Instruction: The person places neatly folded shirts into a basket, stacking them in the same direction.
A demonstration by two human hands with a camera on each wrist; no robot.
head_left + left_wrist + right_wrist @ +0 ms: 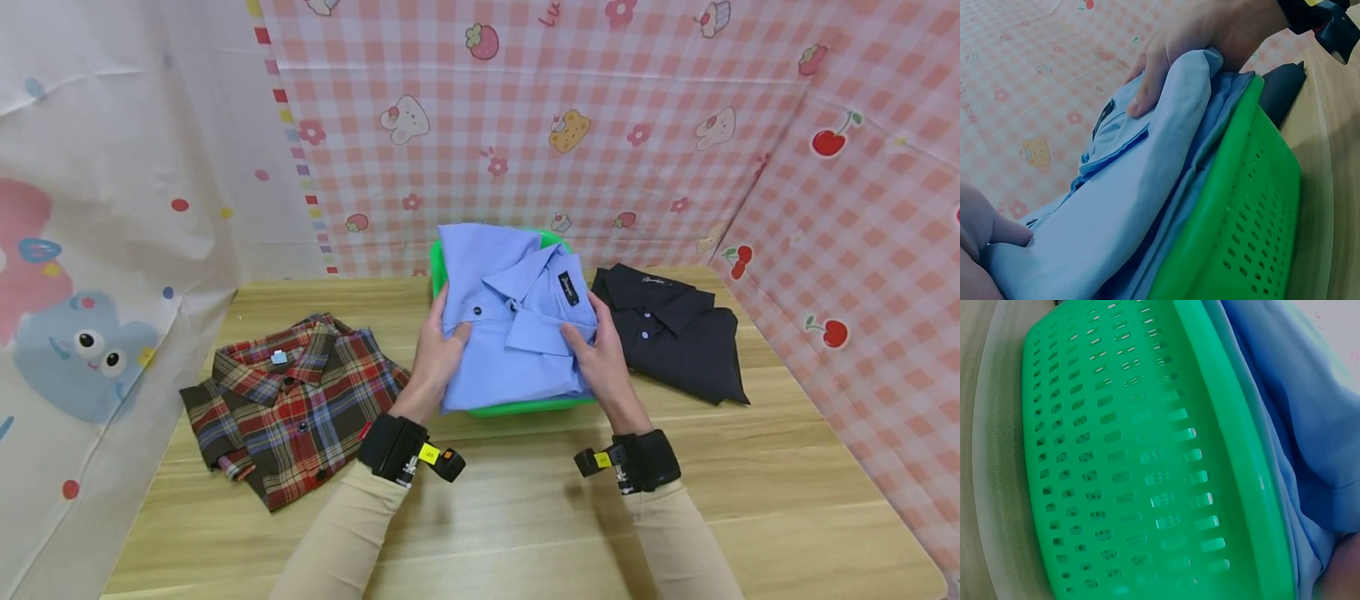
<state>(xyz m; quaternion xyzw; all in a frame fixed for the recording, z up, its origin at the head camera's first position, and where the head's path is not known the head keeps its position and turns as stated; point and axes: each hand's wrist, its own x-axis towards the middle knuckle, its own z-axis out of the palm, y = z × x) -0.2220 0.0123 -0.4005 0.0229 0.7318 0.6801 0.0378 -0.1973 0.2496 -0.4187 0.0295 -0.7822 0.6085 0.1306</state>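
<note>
In the head view, gripping the blue shirt (480, 367) at both sides with left hand (435, 354) and right hand (603, 362), over the green basket (536, 407) toward the counter's (510, 517) back edge; might unfold if gripped unevenly. In the left wrist view, hard to tell apart from fabric beneath (1210, 134). In the right wrist view, mostly cut off.

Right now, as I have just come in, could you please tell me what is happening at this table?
A person is holding a folded light-blue shirt with the left hand and right hand, one at each side, thumbs on top. The shirt is over a green basket, with both hands on it. On the wooden table, a folded plaid shirt lies left of the basket and a folded black shirt lies right of it.
</note>
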